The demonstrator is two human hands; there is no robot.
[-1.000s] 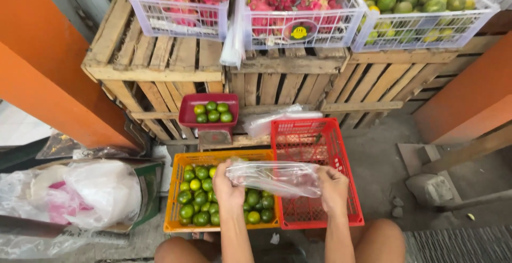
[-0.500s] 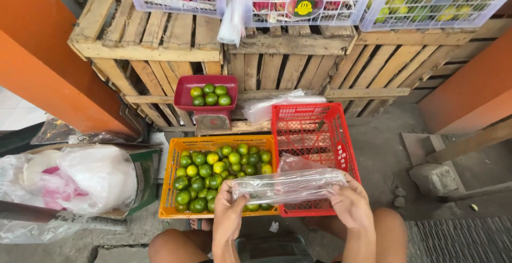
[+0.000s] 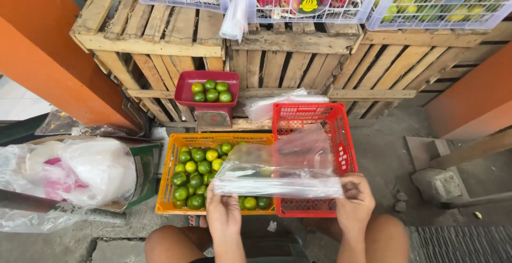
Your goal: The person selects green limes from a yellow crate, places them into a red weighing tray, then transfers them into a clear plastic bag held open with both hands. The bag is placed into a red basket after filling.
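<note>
A clear plastic bag point(image 3: 277, 169) is stretched flat between my hands. My left hand point(image 3: 223, 214) grips its left end and my right hand point(image 3: 354, 203) grips its right end. The bag hangs over an orange crate point(image 3: 166, 180) holding several green and yellow limes point(image 3: 194, 167) and over a red crate point(image 3: 344, 135) beside it that looks empty. My bare knees show at the bottom edge.
A red scale tray point(image 3: 184, 89) with several limes sits behind the orange crate. More clear bags point(image 3: 277, 105) lie by the red crate. Wooden crates point(image 3: 160, 33) carry white baskets of pink and green fruit. A white sack point(image 3: 80, 169) lies at left.
My hands have drawn the bag nearer to me and spread it flatter and wider. The view has tilted down, so the fruit baskets sit higher in frame.
</note>
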